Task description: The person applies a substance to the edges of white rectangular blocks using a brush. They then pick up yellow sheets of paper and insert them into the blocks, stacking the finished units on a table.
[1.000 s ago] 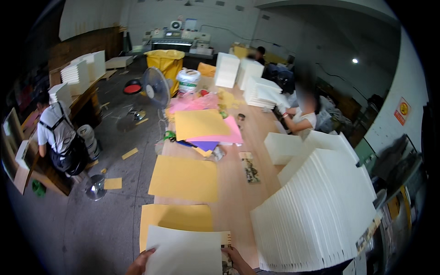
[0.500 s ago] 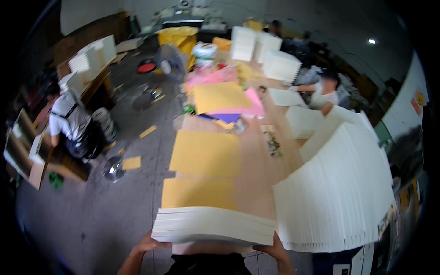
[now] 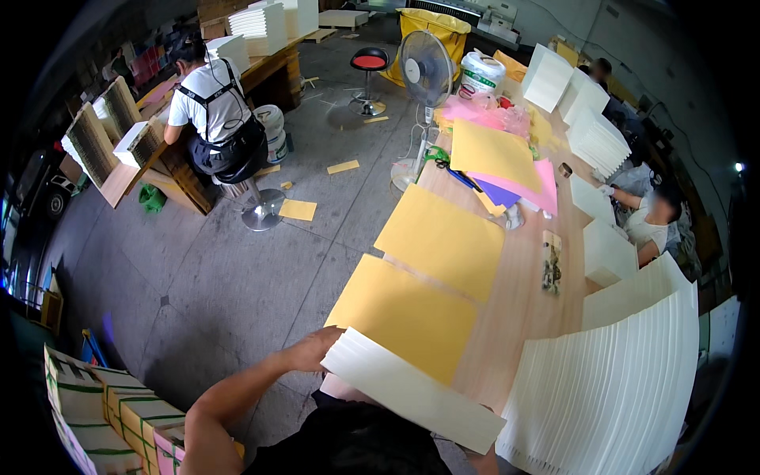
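Note:
A thick stack of white paper (image 3: 412, 389) lies slantwise across the table's near end, close against my body. My left hand (image 3: 313, 350) is closed on its left end. At the right end my right hand (image 3: 481, 461) grips from below, its fingers largely hidden by the paper. Just beyond the stack a yellow sheet (image 3: 404, 313) rests flat on the wooden table (image 3: 507, 340), and a second yellow sheet (image 3: 443, 237) lies past it. To the right a long row of white paper stacks (image 3: 609, 388) fans along the table.
Pink, purple and yellow sheets (image 3: 499, 162) are piled farther up the table. A standing fan (image 3: 426, 71) and a stool (image 3: 265, 210) stand on the floor at left. One person (image 3: 210, 111) sits left; another (image 3: 649, 226) works at right. Strapped bundles (image 3: 127, 419) lie lower left.
My view has turned left, so the table now slants to the right. The white stack has tilted, its right end lower, with both hands still on it.

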The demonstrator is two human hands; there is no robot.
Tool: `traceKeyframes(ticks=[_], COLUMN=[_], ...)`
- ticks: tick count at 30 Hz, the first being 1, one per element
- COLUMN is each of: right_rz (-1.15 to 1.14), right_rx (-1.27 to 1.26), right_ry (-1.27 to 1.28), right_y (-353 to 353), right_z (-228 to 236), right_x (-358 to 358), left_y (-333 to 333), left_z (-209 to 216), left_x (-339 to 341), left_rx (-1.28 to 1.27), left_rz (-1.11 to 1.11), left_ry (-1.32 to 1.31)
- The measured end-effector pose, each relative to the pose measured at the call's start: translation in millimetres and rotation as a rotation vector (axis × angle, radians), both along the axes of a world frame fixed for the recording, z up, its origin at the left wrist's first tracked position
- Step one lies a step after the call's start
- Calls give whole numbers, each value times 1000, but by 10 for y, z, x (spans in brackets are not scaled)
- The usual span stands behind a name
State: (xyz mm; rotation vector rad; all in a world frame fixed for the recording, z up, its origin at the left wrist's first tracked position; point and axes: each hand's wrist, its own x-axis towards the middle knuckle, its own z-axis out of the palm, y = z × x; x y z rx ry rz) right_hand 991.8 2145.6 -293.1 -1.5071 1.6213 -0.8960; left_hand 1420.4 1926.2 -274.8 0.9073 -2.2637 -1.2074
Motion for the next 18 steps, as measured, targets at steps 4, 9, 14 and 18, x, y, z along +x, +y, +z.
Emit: traceKeyframes(ticks=[4, 9, 14, 18], right_rz=[-191, -94, -86, -512], right_rx=[204, 81, 188, 206], right_ry=[-490, -417, -83, -502], right_y=[131, 151, 308, 93], right_z=[19, 196, 138, 108], right_x=[48, 70, -286, -244], left_y=[177, 384, 310, 263], left_z=[65, -230, -297, -410], left_x=[3, -57, 234, -86], left_rx=[295, 1249, 838, 853], left_rz=[60, 653, 158, 396], left_ry=[76, 375, 187, 627])
